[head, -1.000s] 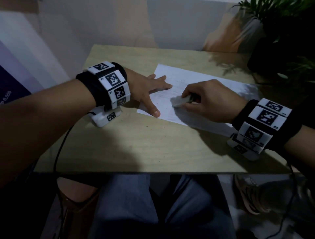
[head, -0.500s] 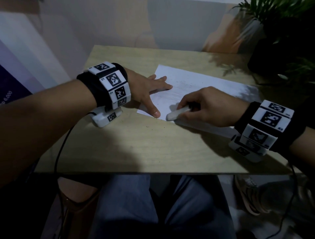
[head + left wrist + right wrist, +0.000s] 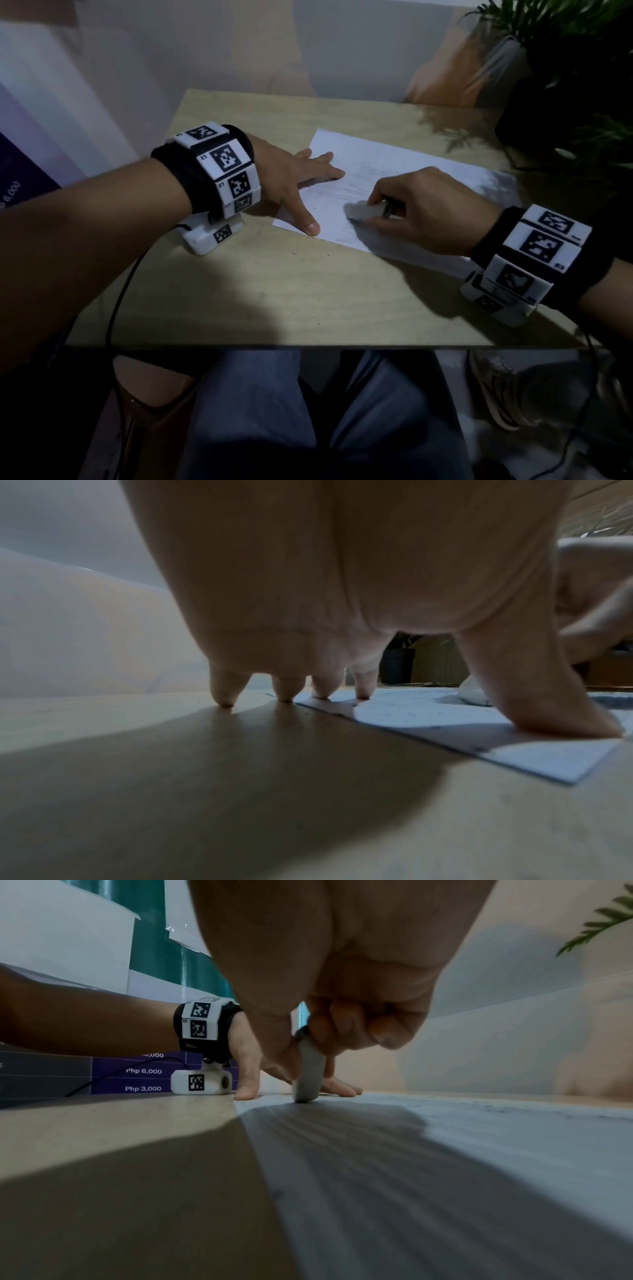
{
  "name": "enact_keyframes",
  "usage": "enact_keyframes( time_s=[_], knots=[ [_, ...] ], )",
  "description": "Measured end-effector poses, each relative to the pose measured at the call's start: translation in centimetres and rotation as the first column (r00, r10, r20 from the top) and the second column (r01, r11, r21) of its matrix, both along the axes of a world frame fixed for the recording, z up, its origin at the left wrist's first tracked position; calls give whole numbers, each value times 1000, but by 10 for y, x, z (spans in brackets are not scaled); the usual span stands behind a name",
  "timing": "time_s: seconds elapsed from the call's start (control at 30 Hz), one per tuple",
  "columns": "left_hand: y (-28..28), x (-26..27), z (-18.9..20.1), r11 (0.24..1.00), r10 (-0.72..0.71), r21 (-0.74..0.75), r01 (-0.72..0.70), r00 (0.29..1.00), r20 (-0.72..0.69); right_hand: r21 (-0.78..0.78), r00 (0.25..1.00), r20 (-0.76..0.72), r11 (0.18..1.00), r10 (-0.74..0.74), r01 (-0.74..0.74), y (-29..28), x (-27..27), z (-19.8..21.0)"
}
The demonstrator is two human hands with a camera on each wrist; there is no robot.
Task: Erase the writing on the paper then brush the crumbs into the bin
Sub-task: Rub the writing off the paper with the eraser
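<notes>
A white sheet of paper [image 3: 394, 164] lies on the wooden table [image 3: 274, 291], with faint pencil lines near its left part. My left hand [image 3: 301, 185] rests flat on the paper's left edge, fingers spread and straight; its fingertips [image 3: 322, 693] and thumb press the sheet [image 3: 428, 712]. My right hand [image 3: 421, 209] grips a white eraser [image 3: 363, 210] and holds its end down on the paper [image 3: 479, 1150], just right of the left thumb. In the right wrist view the eraser [image 3: 308, 1074] stands on end on the sheet. Dark crumbs speckle the paper and the table.
A potted plant in a dark pot [image 3: 561, 102] stands at the table's far right corner. The table's near edge [image 3: 308, 344] runs above my knees. A brown object [image 3: 150, 428] sits on the floor at lower left. A cable [image 3: 116, 308] hangs off the left wrist.
My right hand moved the eraser from the paper's middle down to its near edge, then back up onto the sheet. The left hand stayed pressed in place.
</notes>
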State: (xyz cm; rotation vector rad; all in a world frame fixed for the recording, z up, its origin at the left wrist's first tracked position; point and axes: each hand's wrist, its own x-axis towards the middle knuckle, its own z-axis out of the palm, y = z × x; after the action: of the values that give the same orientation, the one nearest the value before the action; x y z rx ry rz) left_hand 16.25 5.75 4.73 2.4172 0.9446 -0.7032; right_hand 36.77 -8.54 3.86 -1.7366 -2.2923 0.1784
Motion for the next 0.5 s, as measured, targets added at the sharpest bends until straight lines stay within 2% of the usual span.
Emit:
enact_keyframes(
  time_s=[0.1, 0.17, 0.27, 0.33, 0.43, 0.5],
  knots=[
    [0, 1, -1, 1000, 7, 0, -7, 1000, 0, -125, 994, -64, 987, 92, -99, -8, -4, 3],
    [0, 1, -1, 1000, -1, 9, 1, 1000, -2, -161, 994, -98, 985, 49, -64, -7, -4, 4],
    [-2, 0, 2, 1000, 13, 6, -13, 1000, 0, -27, 1000, -14, 999, -21, 21, 0, 1, 3],
    [-2, 0, 2, 1000, 7, 4, -7, 1000, 0, -4, 1000, 5, 1000, 20, -20, -2, -1, 2],
    [0, 0, 0, 1000, 4, -1, -4, 1000, -2, -144, 991, -87, 984, 97, -109, -7, -3, 3],
    [0, 0, 0, 1000, -1, 0, 1, 1000, -6, -174, 991, -121, 982, 49, -69, -5, -2, 4]
  ],
)
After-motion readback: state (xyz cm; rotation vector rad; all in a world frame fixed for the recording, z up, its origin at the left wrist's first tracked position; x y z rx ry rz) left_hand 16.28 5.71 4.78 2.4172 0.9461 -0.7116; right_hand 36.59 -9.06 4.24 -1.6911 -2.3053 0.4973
